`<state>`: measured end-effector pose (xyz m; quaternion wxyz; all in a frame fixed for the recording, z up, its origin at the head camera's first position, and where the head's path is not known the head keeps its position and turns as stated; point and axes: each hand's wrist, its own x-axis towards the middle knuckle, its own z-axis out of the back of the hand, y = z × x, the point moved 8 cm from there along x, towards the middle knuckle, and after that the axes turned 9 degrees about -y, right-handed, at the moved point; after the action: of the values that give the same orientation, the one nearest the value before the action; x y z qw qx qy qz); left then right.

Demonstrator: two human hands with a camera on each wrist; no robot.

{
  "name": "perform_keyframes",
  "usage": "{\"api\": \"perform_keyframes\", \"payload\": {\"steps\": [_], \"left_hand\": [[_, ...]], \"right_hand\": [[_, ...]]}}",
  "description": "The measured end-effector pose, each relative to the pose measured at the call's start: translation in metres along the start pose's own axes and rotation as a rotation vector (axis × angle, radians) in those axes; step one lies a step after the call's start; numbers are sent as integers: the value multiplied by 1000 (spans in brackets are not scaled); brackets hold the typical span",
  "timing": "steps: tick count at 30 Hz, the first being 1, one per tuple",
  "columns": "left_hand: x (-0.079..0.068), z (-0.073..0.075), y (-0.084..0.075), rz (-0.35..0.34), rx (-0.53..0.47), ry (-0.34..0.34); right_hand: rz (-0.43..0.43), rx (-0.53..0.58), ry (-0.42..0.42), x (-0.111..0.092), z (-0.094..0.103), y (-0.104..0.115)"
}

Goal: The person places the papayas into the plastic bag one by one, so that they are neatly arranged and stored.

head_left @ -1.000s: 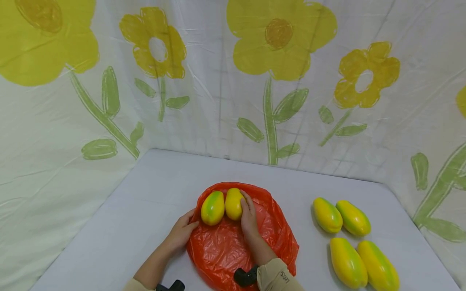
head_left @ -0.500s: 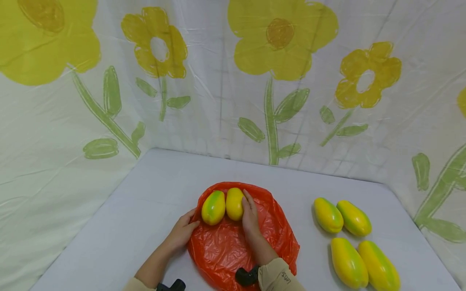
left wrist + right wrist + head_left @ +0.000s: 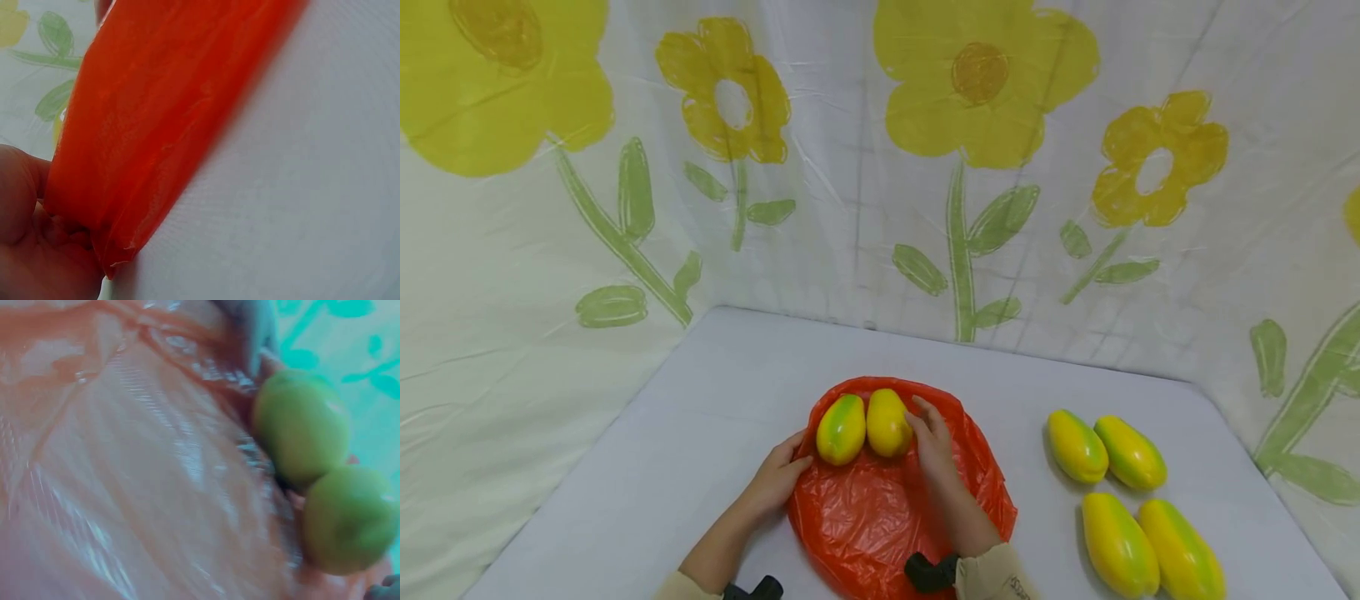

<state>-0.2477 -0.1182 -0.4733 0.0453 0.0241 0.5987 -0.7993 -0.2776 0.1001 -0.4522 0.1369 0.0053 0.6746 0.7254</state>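
Note:
A red plastic bag (image 3: 865,517) lies spread with its mouth wide, and two yellow-green papayas rest inside at its far left. One papaya (image 3: 841,430) is beside the left rim; the other papaya (image 3: 888,423) sits just right of it. My left hand (image 3: 777,477) pinches the bag's left edge, and the left wrist view shows the red film (image 3: 144,125) between thumb and fingers. Right at the second papaya's right side is my right hand (image 3: 936,446), its fingers loosely bent and extended. In the right wrist view, its fingertips (image 3: 384,590) show at the lower right corner, near the papayas.
Several more papayas lie on the white table (image 3: 700,417) to the right: a far pair, with one papaya (image 3: 1077,446) at its left, and a near pair, with one papaya (image 3: 1120,546) at its left. A flower-printed curtain (image 3: 820,275) hangs behind the table.
My right hand has loosened from the second papaya and shifted a little right. That papaya stays beside the first. My left hand keeps its grip on the bag.

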Motion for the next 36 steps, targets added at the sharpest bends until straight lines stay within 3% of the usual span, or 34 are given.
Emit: {"api": "perform_keyframes", "payload": {"steps": [10,15,21,29,36], "left_hand": [[1,-3,1,4,17,2],[0,-2,1,14,24,1],[-2,0,-1,21,34,1],[-1,-1,0,26,25,4],[0,-1,0,19,9,8]], "right_hand": [[59,-27,104,-19,58,30],[105,-156,59,-27,100,39],[140,-207,37,-35,138,42],[20,-252,-25,-41,184,34],[32,-303,-80,-47,216,29]]}}
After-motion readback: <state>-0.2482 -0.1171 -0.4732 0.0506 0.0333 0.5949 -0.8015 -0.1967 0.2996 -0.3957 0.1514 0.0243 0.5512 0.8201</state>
